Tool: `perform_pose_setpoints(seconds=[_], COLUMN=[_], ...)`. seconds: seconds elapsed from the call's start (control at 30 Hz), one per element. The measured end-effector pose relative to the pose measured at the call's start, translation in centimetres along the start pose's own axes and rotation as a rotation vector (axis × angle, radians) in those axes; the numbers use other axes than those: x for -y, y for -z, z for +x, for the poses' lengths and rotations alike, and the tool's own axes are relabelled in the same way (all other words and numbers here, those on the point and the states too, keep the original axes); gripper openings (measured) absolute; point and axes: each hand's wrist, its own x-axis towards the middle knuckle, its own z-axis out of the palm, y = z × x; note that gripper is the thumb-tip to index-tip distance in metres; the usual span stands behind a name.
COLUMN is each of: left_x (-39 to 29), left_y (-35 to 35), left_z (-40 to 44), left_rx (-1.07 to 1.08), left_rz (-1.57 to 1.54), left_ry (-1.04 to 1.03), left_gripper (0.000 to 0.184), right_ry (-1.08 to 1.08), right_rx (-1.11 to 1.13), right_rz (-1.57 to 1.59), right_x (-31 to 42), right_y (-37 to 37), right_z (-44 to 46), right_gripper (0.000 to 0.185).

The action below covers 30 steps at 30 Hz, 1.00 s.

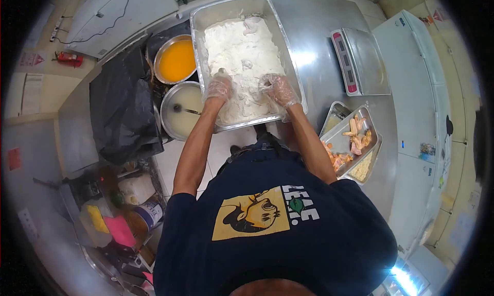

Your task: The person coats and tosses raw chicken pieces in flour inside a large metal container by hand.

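A deep metal tray (pixel 300 92) holds a thick bed of white flour (pixel 239 44). Both of my hands wear clear plastic gloves dusted with flour. My left hand (pixel 219 87) is at the tray's left side, its fingers curled and partly covered by flour; what they hold, if anything, is hidden. Across from it, my right hand (pixel 280 90) is curled low over the flour near the right wall, its contents also unclear. Flour-coated lumps show between the hands and at the far end, where a pale coated piece (pixel 251 25) sticks out.
To the left stand a bowl of orange liquid (pixel 176 61) and a bowl of cloudy liquid (pixel 180 103) with a ladle (pixel 190 111). At right are a scale (pixel 360 62) and a metal tray (pixel 354 162) of raw meat pieces, above other trays. Black plastic sheeting (pixel 123 100) hangs at far left.
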Motion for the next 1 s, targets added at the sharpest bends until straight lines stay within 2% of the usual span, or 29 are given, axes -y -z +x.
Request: perform_pose_setpoints(seconds=[0.03,0.17,0.23,0.27,0.33,0.37,0.43,0.57,0.63,0.73,0.87,0.93,1.0], left_x=[0.0,1.3,0.9,1.0,1.9,2.3,3.1,4.0,2.8,4.6,6.6,6.3,5.8], left_y=[0.3,-2.4,-1.3,-1.2,-2.2,-2.5,-3.1,-1.7,2.1,2.3,5.5,7.2,9.0], left_z=[-0.1,0.9,1.5,1.5,1.6,1.9,3.1,6.1,6.5,8.7,7.8,6.2,5.5], left_rx=[0.038,-0.006,0.245,0.243,0.184,0.178,0.242,0.265,0.194,0.226,0.248,0.131,0.101], left_rz=[-0.031,-0.096,-0.079,-0.078,-0.094,-0.092,0.000,0.093,0.017,-0.064,-0.110,-0.660,-0.613], left_ry=[-0.001,-0.001,0.089,0.089,0.039,0.039,-0.098,-0.230,-0.074,0.013,0.000,0.483,0.417], left_gripper=[0.024,0.025,0.026,0.026,0.042,0.042,0.042,0.044,0.045,0.038,0.041,0.037,0.034], right_ry=[0.078,0.032,-0.035,-0.033,0.017,0.021,-0.098,-0.116,-0.006,-0.044,0.054,0.009,0.019], right_rx=[-0.132,-0.058,-0.063,-0.064,-0.096,-0.100,0.051,0.028,-0.028,-0.003,-0.068,0.004,0.003], right_rz=[-0.041,0.105,-0.081,-0.081,-0.120,-0.121,0.089,-0.055,0.150,0.144,0.108,0.190,0.161], right_x=[-0.7,-3.0,-2.1,-1.7,-0.2,0.0,0.3,-0.4,-1.6,-2.0,-1.8,-2.9,-1.9], right_y=[-0.8,-2.8,-2.2,-1.8,-0.6,-0.5,-0.1,-1.1,-2.0,-2.4,-2.0,-3.1,-2.0], right_z=[0.1,1.0,0.5,0.2,-0.2,-0.1,0.4,0.0,0.2,0.3,0.1,0.6,0.7], right_gripper=[0.022,0.023,0.024,0.024,0.024,0.024,0.025,0.025,0.024,0.024,0.026,0.026,0.026])
